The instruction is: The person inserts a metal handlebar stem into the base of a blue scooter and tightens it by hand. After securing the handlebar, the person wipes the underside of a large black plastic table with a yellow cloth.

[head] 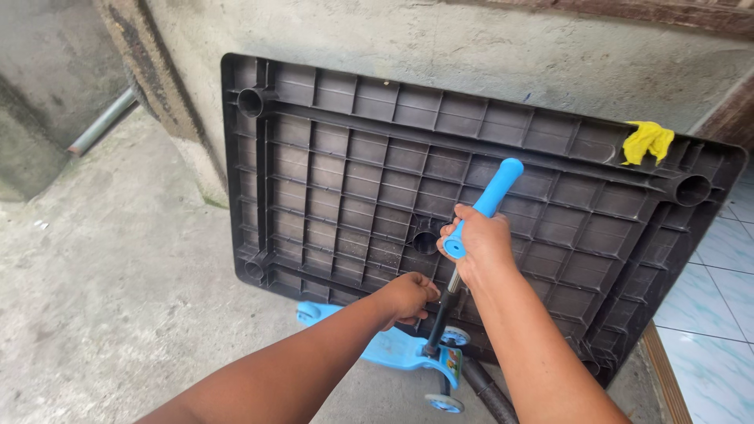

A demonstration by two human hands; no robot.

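Observation:
A small blue kick scooter (397, 348) stands on the concrete floor in front of me, its deck pointing left. My right hand (481, 245) is closed around the blue handlebar grip (496, 188) at the top of the stem. Lower down, my left hand (410, 297) grips the dark steering stem (440, 314) just above the deck. The small front wheels (444, 403) show near the bottom edge.
A large dark plastic tabletop (345, 157), ribbed underside facing me with round leg sockets, leans against the rough wall. A yellow rag (648, 141) hangs on its upper right corner. A grey pipe (102, 122) lies at upper left; pale floor tiles (719, 290) lie at right.

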